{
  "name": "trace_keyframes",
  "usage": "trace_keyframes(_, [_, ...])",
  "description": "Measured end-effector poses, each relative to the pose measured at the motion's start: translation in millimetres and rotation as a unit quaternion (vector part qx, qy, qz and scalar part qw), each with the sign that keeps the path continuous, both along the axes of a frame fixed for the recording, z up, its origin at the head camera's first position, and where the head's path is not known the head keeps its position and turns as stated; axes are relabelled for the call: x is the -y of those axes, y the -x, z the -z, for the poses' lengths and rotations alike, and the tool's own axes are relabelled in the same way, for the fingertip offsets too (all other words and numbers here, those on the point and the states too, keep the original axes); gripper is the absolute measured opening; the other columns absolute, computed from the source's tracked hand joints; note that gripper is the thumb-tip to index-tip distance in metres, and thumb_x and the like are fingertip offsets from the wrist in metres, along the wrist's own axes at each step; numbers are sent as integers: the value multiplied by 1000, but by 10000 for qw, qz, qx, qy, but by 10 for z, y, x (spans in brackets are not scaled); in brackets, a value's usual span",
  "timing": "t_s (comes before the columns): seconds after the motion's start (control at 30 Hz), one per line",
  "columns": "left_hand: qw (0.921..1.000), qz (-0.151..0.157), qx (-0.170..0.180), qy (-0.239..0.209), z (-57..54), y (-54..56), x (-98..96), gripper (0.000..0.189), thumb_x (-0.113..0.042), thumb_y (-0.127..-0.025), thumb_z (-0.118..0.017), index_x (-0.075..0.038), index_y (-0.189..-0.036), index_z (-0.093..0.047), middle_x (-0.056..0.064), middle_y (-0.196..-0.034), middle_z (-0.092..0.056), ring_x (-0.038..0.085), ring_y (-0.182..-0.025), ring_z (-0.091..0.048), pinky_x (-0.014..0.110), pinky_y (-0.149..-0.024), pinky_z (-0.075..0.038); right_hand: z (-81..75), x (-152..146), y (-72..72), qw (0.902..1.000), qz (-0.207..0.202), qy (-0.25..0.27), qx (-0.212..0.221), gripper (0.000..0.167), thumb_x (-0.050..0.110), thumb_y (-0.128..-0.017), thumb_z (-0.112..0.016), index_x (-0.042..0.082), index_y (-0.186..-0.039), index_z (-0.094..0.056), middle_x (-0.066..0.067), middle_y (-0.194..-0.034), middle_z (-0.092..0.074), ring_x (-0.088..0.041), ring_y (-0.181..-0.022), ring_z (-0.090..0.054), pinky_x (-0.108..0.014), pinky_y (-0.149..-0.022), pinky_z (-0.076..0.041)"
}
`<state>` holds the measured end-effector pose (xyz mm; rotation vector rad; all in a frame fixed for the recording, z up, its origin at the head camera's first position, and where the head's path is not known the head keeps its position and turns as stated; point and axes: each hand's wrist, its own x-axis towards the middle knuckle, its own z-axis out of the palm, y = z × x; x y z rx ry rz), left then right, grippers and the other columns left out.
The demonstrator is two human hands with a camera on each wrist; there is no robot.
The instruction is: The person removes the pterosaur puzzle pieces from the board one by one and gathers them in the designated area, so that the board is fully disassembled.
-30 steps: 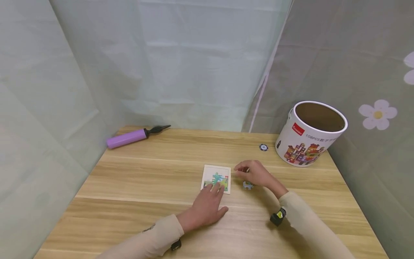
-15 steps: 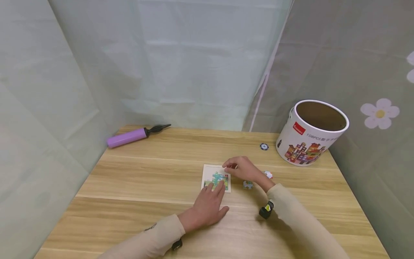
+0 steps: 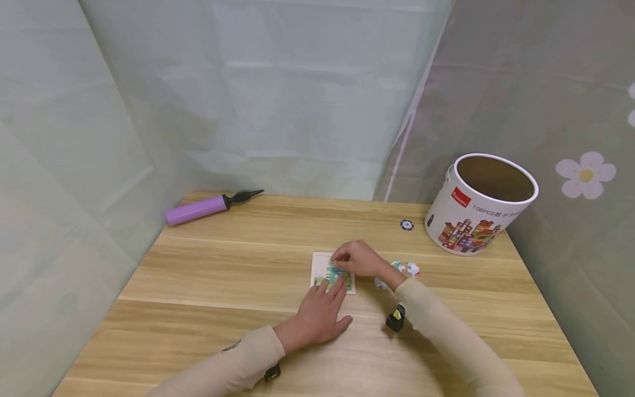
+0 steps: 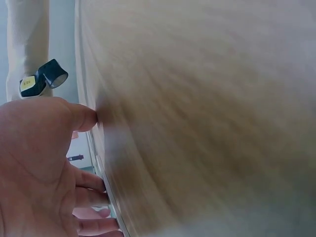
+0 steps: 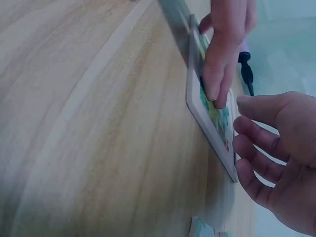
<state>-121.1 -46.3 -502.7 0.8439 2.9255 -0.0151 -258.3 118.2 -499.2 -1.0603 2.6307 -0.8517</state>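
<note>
A small square puzzle board [image 3: 319, 264] with a pale frame and a partly filled green and teal picture lies mid-table. My left hand [image 3: 319, 315] rests on its near side, the fingers fairly straight and touching the picture. Over the board's upper right, my right hand [image 3: 361, 259] brings thumb and fingertips together as if around a puzzle piece, mostly hidden by the fingers. In the right wrist view, the thumb and bent fingers of that hand hover at the board's edge. Several loose puzzle pieces [image 3: 412, 269] lie right of the board, partly behind the right forearm.
At the back right stands a white bucket [image 3: 476, 212] printed with toy blocks. A dark blue round chip [image 3: 407, 225] lies left of it. Toward the back left is a purple hand pump [image 3: 198, 210] with a black nozzle. Fabric sheets enclose the wooden table [image 3: 223, 286].
My right hand has moved left from beside the loose pieces to over the puzzle board, uncovering more of those pieces. The left hand has stayed on the board.
</note>
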Motion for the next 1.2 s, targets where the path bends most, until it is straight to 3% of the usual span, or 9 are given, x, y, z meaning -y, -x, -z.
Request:
trace_keyframes(0.3, [9998, 73, -167, -50, 34, 4, -3, 73, -57, -101, -48, -6, -152, -46, 8, -160, -43, 34, -140, -46, 48, -107, -45, 41, 45, -1, 9997, 143, -215, 47, 11, 22, -90, -80, 16, -100, -81, 9, -88, -70, -5, -80, -61, -28, -74, -53])
trace_keyframes(0.63, [9990, 105, -386, -188, 45, 14, 2, 69, -58, -99, -50, -8, -146, -50, 9, -157, -47, 32, -137, -48, 47, -101, -46, 26, 63, -17, 9991, 295, -158, 277, 5, 19, -88, -82, 17, -92, -79, 9, -88, -70, -5, -81, -62, -28, -76, -54])
trace_keyframes(0.93, [9994, 81, -291, -179, 3, 13, 6, 67, -58, -98, -51, -9, -144, -52, 8, -157, -47, 32, -138, -48, 47, -100, -46, 73, 63, -16, 9986, 313, 127, 405, 5, 18, -89, -80, 17, -91, -75, 9, -86, -69, -6, -81, -61, -28, -76, -53])
trace_keyframes(1.2, [9997, 68, -241, -29, 39, 33, 2, 70, -60, -99, -48, -10, -147, -49, 7, -158, -44, 30, -140, -46, 48, -102, -44, 70, 80, -42, 9979, 463, 168, 430, 7, 18, -89, -80, 15, -94, -76, 6, -88, -71, -7, -83, -63, -29, -79, -55])
